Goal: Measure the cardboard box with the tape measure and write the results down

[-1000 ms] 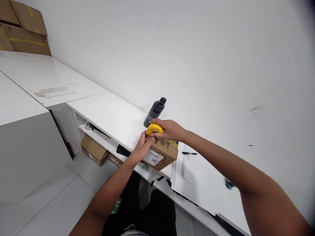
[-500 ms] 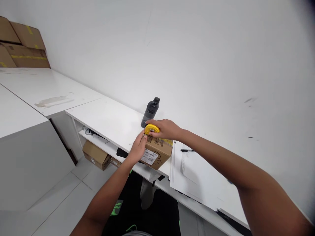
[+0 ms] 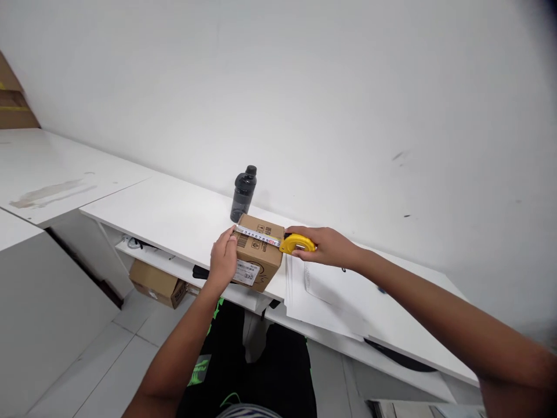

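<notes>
- Tape measure in the head view: its yellow case sits just past the right end of the cardboard box, and its pale blade is drawn out across the box's top, black digits showing and a red patch close to the case.
- The right hand is closed around the case, fingers along the far side and thumb on the near side.
- The left hand is at the box's left end, fingers bent beside the blade's tip; whether they pinch the tip or only press against the box, I cannot tell.
- The box rests on a narrow white counter, near the front edge, with printing on top and a white label on the side facing the person.
- A dark bottle with a black cap stands upright behind the box's left end, near the wall.
- White sheets lie on the counter to the right of the box, partly under the right forearm's shadow.
- Under the counter at left, a brown carton sits below a shelf.
- More cartons are stacked at the far left, cut off by the picture's edge.
</notes>
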`<state>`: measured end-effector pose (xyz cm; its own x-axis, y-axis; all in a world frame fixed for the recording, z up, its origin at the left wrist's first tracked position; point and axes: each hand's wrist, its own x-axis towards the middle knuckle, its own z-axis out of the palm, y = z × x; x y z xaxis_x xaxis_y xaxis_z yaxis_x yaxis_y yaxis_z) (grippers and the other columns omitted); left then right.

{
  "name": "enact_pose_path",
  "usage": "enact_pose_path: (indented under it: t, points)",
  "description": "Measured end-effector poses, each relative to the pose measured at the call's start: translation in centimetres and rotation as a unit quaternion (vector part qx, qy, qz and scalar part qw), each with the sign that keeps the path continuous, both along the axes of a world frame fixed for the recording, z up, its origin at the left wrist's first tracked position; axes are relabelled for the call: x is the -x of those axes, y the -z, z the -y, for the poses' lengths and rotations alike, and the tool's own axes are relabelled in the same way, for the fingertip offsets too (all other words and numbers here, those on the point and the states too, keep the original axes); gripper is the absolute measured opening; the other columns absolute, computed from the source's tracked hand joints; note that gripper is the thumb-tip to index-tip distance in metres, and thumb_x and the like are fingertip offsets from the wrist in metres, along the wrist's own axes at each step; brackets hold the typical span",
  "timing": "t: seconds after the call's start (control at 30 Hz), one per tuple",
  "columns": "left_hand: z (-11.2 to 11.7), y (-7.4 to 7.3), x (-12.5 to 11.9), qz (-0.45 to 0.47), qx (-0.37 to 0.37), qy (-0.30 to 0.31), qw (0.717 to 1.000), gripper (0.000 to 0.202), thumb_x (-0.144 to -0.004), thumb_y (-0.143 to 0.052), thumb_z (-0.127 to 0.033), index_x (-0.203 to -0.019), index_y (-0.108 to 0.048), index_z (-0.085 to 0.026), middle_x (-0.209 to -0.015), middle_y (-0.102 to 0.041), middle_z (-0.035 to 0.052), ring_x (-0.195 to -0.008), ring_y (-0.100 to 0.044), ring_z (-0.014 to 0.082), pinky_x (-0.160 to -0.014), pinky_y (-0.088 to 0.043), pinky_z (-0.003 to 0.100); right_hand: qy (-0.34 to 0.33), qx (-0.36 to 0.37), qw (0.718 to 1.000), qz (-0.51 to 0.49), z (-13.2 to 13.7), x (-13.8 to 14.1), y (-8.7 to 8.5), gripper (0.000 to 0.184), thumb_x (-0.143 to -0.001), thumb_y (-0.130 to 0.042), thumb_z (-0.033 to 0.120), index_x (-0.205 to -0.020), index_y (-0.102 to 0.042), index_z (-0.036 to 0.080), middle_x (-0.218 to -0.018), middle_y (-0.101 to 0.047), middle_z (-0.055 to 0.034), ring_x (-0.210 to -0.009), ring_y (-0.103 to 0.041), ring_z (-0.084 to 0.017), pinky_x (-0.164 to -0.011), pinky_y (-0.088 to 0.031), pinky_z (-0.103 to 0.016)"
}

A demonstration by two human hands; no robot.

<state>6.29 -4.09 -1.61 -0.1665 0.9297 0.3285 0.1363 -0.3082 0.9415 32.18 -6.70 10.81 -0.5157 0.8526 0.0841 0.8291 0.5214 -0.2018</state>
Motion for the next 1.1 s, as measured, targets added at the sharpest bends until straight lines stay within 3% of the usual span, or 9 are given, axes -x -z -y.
enact_pose_path:
  t: [0.33,0.53,0.93,1.1]
  points:
    - [-0.4,-0.1,-0.2,0.000,-0.010,-0.002,1.000,0.045,-0.094,-0.041,-0.031,-0.132,-0.062,-0.018,-0.138,-0.062,0.0069,-0.130,-0.054,0.0225,-0.115,-0.038,0.037,0.058,-0.006,0.998,-0.016,1.8,-2.3,2.2,0.056,-0.090,-0.051,0.056,-0.141,-0.047,0.034,-0.131,-0.066,-0.0029,-0.096,-0.070,-0.023,-0.080,-0.055,-0.037]
    - [-0.2,-0.3,-0.3,0.011,-0.003,-0.004,1.000,0.044,-0.094,-0.042,-0.030,-0.131,-0.062,-0.018,-0.138,-0.061,0.0070,-0.130,-0.053,0.0223,-0.116,-0.037,0.038,0.073,-0.036,0.995,0.051,1.0,-1.8,1.8,0.064,-0.091,-0.046,0.060,-0.149,-0.038,0.033,-0.127,-0.067,-0.0051,-0.089,-0.071,-0.025,-0.072,-0.054,-0.037]
    - [-0.2,-0.3,-0.3,0.008,-0.011,0.001,1.000,0.044,-0.094,-0.042,-0.030,-0.131,-0.062,-0.018,-0.137,-0.061,0.0075,-0.130,-0.053,0.0230,-0.116,-0.037,0.039,0.083,-0.037,0.996,0.025,1.0,-1.7,1.7,0.062,-0.091,-0.048,0.059,-0.147,-0.039,0.034,-0.126,-0.069,-0.0030,-0.087,-0.070,-0.021,-0.070,-0.052,-0.032]
    - [0.2,-0.7,-0.4,0.045,0.025,0.009,0.999,0.048,-0.096,-0.038,-0.031,-0.140,-0.054,-0.019,-0.146,-0.053,0.0089,-0.137,-0.047,0.0237,-0.118,-0.034,0.040,0.090,-0.108,0.981,0.136,1.4,-0.9,1.5,0.062,-0.094,-0.043,0.060,-0.148,-0.039,0.030,-0.117,-0.072,-0.0073,-0.079,-0.069,-0.023,-0.061,-0.043,-0.030]
